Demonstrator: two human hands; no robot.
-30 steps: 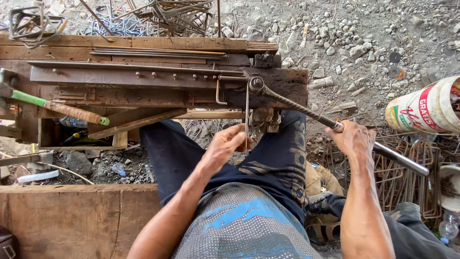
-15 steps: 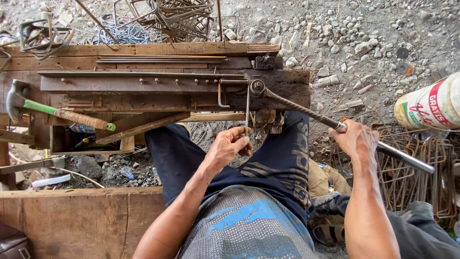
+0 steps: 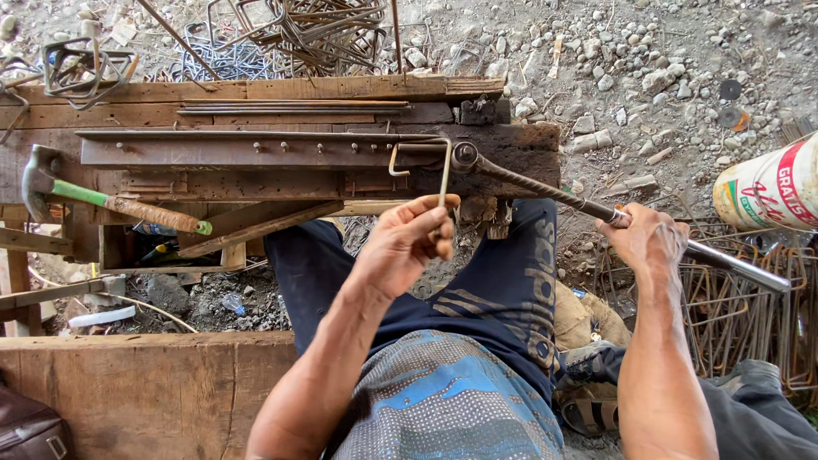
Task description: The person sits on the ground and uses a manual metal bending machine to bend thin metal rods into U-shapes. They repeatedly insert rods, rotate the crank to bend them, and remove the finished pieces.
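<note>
Left hand [image 3: 407, 241]: fingers pinching the lower end of a bent wire rod [image 3: 444, 175], rod running up to the desk [image 3: 256, 183]. Right hand [image 3: 648, 240] clenching around the bending lever [image 3: 545, 189]. Hammer [image 3: 102, 200] lying far left; bent stirrups [image 3: 315, 30] piling beyond.

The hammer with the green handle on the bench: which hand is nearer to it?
Left. The left hand is right of the hammer, pinching a bent wire; the right hand grips the lever bar, farther right.

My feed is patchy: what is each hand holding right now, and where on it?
Left hand pinches the bent steel rod at its lower end; right hand grips the bending lever mid-shaft.
</note>
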